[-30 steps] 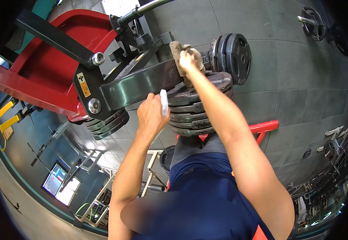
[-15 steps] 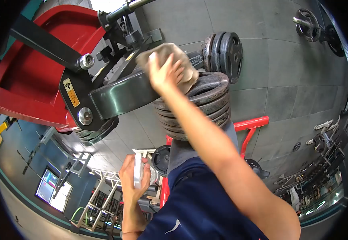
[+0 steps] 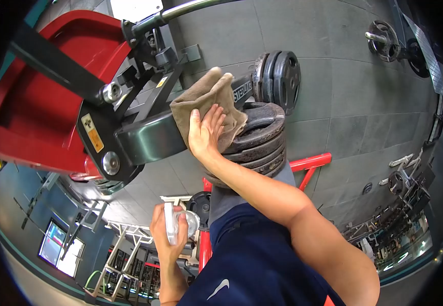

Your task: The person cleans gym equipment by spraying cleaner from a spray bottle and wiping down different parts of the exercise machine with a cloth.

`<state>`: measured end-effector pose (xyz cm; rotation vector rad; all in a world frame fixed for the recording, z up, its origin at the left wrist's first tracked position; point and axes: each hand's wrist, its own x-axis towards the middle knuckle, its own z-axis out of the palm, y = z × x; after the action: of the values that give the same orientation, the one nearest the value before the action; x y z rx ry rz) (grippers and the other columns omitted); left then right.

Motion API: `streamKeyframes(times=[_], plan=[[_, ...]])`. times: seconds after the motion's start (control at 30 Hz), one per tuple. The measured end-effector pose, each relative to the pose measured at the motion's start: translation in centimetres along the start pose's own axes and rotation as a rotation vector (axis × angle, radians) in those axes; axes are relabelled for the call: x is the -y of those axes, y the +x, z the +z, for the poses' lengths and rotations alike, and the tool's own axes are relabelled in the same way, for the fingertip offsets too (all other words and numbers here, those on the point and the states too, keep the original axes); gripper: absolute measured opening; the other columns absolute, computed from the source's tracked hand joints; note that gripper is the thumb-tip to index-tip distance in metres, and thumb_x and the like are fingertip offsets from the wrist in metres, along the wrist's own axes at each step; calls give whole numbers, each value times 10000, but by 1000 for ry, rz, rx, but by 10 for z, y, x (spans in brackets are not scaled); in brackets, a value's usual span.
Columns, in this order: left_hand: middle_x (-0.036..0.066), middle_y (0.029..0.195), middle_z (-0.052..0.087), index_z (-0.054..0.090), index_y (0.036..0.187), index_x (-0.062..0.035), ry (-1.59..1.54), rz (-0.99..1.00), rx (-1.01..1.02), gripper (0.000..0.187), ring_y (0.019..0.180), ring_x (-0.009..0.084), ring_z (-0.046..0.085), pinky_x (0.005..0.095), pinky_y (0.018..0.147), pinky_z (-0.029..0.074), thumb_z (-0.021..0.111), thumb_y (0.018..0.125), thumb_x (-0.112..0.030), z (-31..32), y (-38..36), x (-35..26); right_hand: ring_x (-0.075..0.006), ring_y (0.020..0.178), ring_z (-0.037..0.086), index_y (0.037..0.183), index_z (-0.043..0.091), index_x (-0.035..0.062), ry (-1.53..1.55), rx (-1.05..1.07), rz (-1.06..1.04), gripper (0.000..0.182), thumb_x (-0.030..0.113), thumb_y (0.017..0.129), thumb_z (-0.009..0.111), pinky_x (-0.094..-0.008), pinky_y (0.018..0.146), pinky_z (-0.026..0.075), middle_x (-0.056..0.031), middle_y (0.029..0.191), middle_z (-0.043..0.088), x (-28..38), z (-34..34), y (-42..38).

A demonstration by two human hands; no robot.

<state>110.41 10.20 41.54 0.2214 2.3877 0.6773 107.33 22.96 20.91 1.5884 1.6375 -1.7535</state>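
My right hand [image 3: 209, 133] lies flat on a brown cloth [image 3: 201, 97], its fingers stretched and thumb apart. The cloth covers part of the dark metal beam [image 3: 152, 136] of a machine, and its right edge hangs beside a stack of worn black weight plates [image 3: 265, 127]. Low on the left, my left hand [image 3: 169, 229] is wrapped round a clear bottle [image 3: 191, 223] with a white part. That bottle is away from the machine.
The machine has a large red panel [image 3: 43, 137] at the left. More plates [image 3: 285, 81] stand past the beam, and a red frame leg [image 3: 310, 163] shows at the right. Further racks [image 3: 122, 255] and a plate-loaded bar [image 3: 383, 41] stand on the grey tiled floor [image 3: 359, 97].
My right hand has moved slightly down and now rests sharper on the cloth, which lies more spread over the beam. The view has shifted a little. The bottle stays in my left hand.
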Motion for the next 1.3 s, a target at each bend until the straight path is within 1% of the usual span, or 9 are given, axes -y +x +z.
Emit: streamKeyframes(times=[0.17, 0.37, 0.63, 0.73, 0.9, 1.03, 1.1, 1.17, 1.3], plan=[[137, 889, 597, 659, 935, 16, -4, -20, 44, 130, 711, 267, 605, 348, 651, 476, 642, 806, 7, 15, 12, 8, -494, 1510, -19, 1572, 53, -50, -10, 37, 58, 1125, 814, 900, 313, -587, 1210, 24, -352, 1615, 5, -14, -18, 79], [144, 918, 607, 634, 960, 36, 48, 5, 103, 132, 759, 254, 605, 329, 660, 493, 630, 828, 42, 32, 14, 2, -370, 1537, 86, 1601, 128, 66, -128, -119, 454, 1136, 891, 834, 273, -509, 1230, 98, -207, 1662, 109, -49, -24, 234], [123, 909, 619, 673, 950, -8, 79, -10, 90, 148, 717, 276, 636, 361, 658, 498, 666, 805, -39, 19, 3, -10, -495, 1507, 36, 1568, 72, -64, 42, -39, -66, 1068, 738, 932, 376, -605, 1199, 57, -362, 1607, 54, -11, 11, -12], [123, 909, 621, 676, 937, -12, 145, 30, 114, 151, 699, 286, 626, 365, 636, 492, 663, 787, -24, 18, 5, -10, -493, 1509, 33, 1572, 75, -50, 24, -43, 65, 1059, 732, 931, 388, -619, 1194, 50, -353, 1612, 55, 8, 7, -4], [129, 898, 620, 678, 927, 1, 80, -44, 101, 139, 685, 271, 617, 351, 632, 484, 652, 791, -11, 26, 12, -7, -461, 1521, 21, 1588, 64, 14, -113, -52, 226, 1154, 803, 849, 467, -600, 1208, 120, -284, 1644, 5, -24, -11, 121], [143, 889, 625, 678, 911, 21, 30, 0, 144, 126, 682, 249, 621, 329, 626, 478, 641, 792, 6, 42, 27, 0, -388, 1514, 189, 1603, 97, 95, -162, -47, 530, 1010, 703, 897, 488, -539, 1159, 348, -216, 1650, 146, -44, -20, 222], [142, 877, 631, 682, 901, 21, -1, 20, 185, 120, 690, 256, 634, 332, 635, 488, 647, 787, 2, 51, 41, -3, -476, 1489, 152, 1573, 247, 107, -396, 98, 312, 910, 665, 890, 469, -606, 1190, 194, -255, 1646, 68, -118, -8, 307], [135, 856, 639, 694, 877, 6, 53, 59, 259, 109, 694, 290, 645, 347, 635, 503, 674, 774, -21, 57, 60, -14, -214, 1204, 584, 1439, 467, 63, -162, 173, -411, 578, 374, 976, 620, -380, 985, 474, -124, 1323, 618, -177, -47, 343], [142, 786, 585, 653, 852, 6, 58, 241, 283, 93, 648, 335, 590, 405, 605, 475, 691, 785, -46, 80, 113, -37, -226, 1136, 603, 1383, 512, 16, 194, 68, 193, 481, 353, 1041, 494, -377, 951, 494, -128, 1248, 641, -190, -43, 385]])
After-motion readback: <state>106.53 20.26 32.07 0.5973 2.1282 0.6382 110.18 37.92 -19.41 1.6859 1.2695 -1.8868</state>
